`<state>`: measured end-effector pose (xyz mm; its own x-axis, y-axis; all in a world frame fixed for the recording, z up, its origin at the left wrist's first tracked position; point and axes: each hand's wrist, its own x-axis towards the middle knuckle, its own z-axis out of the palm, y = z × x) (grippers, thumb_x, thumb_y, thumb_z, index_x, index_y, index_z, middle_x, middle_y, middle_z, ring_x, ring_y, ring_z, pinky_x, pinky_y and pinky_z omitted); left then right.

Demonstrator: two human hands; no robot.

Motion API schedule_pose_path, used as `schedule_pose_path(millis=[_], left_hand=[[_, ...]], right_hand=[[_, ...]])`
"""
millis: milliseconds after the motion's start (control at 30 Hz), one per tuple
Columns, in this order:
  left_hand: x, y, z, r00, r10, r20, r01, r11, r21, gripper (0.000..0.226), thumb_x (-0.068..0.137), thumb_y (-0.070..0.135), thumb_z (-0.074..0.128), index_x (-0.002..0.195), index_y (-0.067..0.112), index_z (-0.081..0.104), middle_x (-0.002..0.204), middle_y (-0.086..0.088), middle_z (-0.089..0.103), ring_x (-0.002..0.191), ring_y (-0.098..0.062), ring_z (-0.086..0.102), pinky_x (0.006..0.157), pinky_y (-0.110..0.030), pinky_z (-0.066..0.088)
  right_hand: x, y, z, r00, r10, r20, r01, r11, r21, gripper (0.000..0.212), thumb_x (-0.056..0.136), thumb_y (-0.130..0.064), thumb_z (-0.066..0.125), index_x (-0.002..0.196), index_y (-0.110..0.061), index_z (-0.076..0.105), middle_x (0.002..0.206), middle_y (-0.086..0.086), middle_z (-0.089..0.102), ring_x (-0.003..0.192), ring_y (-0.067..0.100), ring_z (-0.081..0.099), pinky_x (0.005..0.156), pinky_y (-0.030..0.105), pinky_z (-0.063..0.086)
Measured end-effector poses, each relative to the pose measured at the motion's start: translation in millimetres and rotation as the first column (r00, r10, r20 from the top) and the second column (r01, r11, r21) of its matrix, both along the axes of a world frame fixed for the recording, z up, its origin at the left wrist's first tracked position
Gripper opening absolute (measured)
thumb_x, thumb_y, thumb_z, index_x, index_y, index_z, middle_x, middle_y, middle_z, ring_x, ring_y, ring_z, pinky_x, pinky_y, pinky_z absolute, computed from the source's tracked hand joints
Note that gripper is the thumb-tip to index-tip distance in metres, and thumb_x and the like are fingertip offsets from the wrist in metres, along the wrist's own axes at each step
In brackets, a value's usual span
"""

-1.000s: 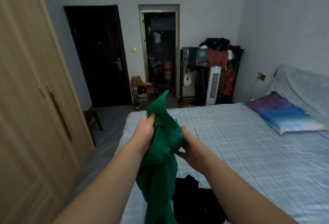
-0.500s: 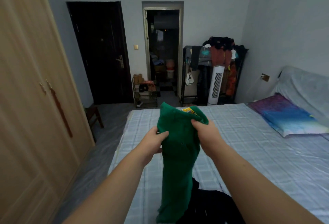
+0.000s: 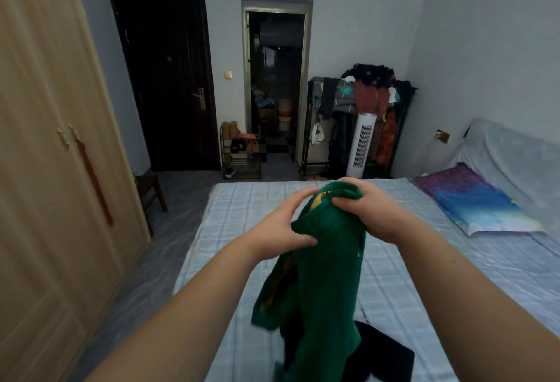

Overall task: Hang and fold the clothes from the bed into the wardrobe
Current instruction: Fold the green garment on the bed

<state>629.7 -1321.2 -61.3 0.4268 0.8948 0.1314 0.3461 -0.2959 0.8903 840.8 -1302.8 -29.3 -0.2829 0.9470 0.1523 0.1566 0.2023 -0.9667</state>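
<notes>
Green top (image 3: 321,275): soft cloth, held up in the air over the bed — it hangs down from both hands.
Right hand (image 3: 368,212): closed tight on the top edge of the green top, fingers curled over a bunch of cloth.
Left hand (image 3: 281,230): on the side of the green top just below the right hand; thumb presses the cloth, fingers spread and partly open.
Yellow patch (image 3: 316,199): a bit of yellow shows inside the green top, between the two hands.
Black clothes (image 3: 381,354): lie on the bed right under the green top — the green cloth's bottom end hangs in front of them.
Bed (image 3: 242,230): pale checked sheet, under both arms.
Pillow (image 3: 472,199): blue and purple, on the bed, to the right of the hands.
Wardrobe (image 3: 45,169): light wood, doors shut, across the floor to the left of the bed.
</notes>
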Motion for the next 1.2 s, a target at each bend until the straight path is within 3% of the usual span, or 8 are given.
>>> schedule_pose_path(millis=[100, 267, 467, 600, 667, 767, 1033, 1200], left_hand=[[5, 0, -1, 0.999, -0.030, -0.034, 0.028, 0.999, -0.047, 0.060, 0.082, 0.022, 0.077, 0.131, 0.037, 0.047, 0.132, 0.011, 0.055, 0.122, -0.005, 0.052, 0.084, -0.012, 0.048], [12, 1, -11, 0.999, 0.049, -0.001, -0.049, 0.992, -0.113, 0.038, 0.081, 0.045, 0.074, 0.111, 0.028, 0.059, 0.108, -0.003, 0.071, 0.096, -0.019, 0.071, 0.087, -0.045, 0.058], [16, -3, -37, 0.990, 0.125, -0.068, -0.130, 0.989, -0.076, 0.012, 0.094, 0.030, 0.062, 0.105, 0.027, 0.061, 0.113, 0.001, 0.064, 0.103, -0.017, 0.063, 0.089, -0.041, 0.056], [19, -9, -45, 0.969, 0.230, -0.091, -0.228, 0.973, 0.039, 0.026, 0.092, 0.026, 0.065, 0.112, 0.036, 0.052, 0.125, 0.004, 0.038, 0.116, -0.014, 0.047, 0.089, -0.029, 0.049], [21, -10, -46, 0.947, 0.312, -0.077, -0.307, 0.949, 0.076, 0.024, 0.091, 0.025, 0.065, 0.104, 0.041, 0.052, 0.121, 0.005, 0.036, 0.112, -0.016, 0.046, 0.094, -0.032, 0.046], [16, -8, -44, 0.912, 0.411, 0.005, -0.411, 0.912, 0.005, 0.011, 0.095, 0.020, 0.060, 0.092, 0.031, 0.058, 0.102, 0.003, 0.057, 0.088, -0.013, 0.058, 0.074, -0.026, 0.052], [17, -15, -42, 0.979, 0.203, -0.021, -0.203, 0.979, 0.008, 0.025, 0.098, 0.033, 0.054, 0.122, 0.031, 0.061, 0.114, 0.012, 0.068, 0.106, -0.010, 0.063, 0.098, -0.037, 0.051], [22, -23, -26, 0.989, -0.008, -0.150, 0.012, 1.000, 0.022, 0.036, 0.103, 0.025, 0.047, 0.138, 0.036, 0.050, 0.125, 0.019, 0.059, 0.117, -0.005, 0.054, 0.093, -0.019, 0.039]], right_hand=[[7, -8, 9, 0.980, -0.124, 0.157, 0.113, 0.991, 0.072, 0.007, 0.088, -0.007, 0.071, 0.094, -0.012, 0.074, 0.090, 0.011, 0.077, 0.086, 0.027, 0.074, 0.080, 0.040, 0.060], [11, -16, 16, 0.926, -0.264, 0.270, 0.226, 0.960, 0.165, 0.004, 0.084, -0.014, 0.077, 0.086, -0.017, 0.076, 0.079, 0.001, 0.077, 0.073, 0.013, 0.073, 0.070, 0.033, 0.060], [11, -27, 21, 0.857, -0.361, 0.368, 0.283, 0.926, 0.251, 0.002, 0.086, -0.024, 0.077, 0.086, -0.023, 0.075, 0.082, -0.003, 0.075, 0.078, 0.014, 0.071, 0.071, 0.034, 0.059], [7, -32, 24, 0.865, -0.401, 0.301, 0.334, 0.909, 0.250, 0.004, 0.086, -0.025, 0.076, 0.086, -0.022, 0.075, 0.083, 0.001, 0.075, 0.079, 0.020, 0.071, 0.076, 0.043, 0.061], [6, -36, 27, 0.873, -0.398, 0.282, 0.332, 0.908, 0.256, 0.003, 0.086, -0.024, 0.076, 0.086, -0.021, 0.075, 0.082, 0.001, 0.075, 0.078, 0.019, 0.072, 0.076, 0.042, 0.061], [9, -42, 33, 0.892, -0.403, 0.203, 0.348, 0.901, 0.259, 0.004, 0.087, -0.023, 0.075, 0.085, -0.019, 0.075, 0.083, 0.005, 0.075, 0.080, 0.023, 0.072, 0.078, 0.043, 0.061], [17, -54, 40, 0.948, -0.276, 0.157, 0.241, 0.948, 0.209, 0.012, 0.094, -0.018, 0.067, 0.090, -0.025, 0.075, 0.090, 0.001, 0.076, 0.086, 0.022, 0.074, 0.078, 0.035, 0.061], [30, -67, 49, 0.959, -0.141, 0.245, 0.100, 0.980, 0.172, 0.021, 0.100, -0.014, 0.057, 0.098, -0.026, 0.074, 0.098, 0.002, 0.075, 0.092, 0.020, 0.073, 0.080, 0.032, 0.060]])
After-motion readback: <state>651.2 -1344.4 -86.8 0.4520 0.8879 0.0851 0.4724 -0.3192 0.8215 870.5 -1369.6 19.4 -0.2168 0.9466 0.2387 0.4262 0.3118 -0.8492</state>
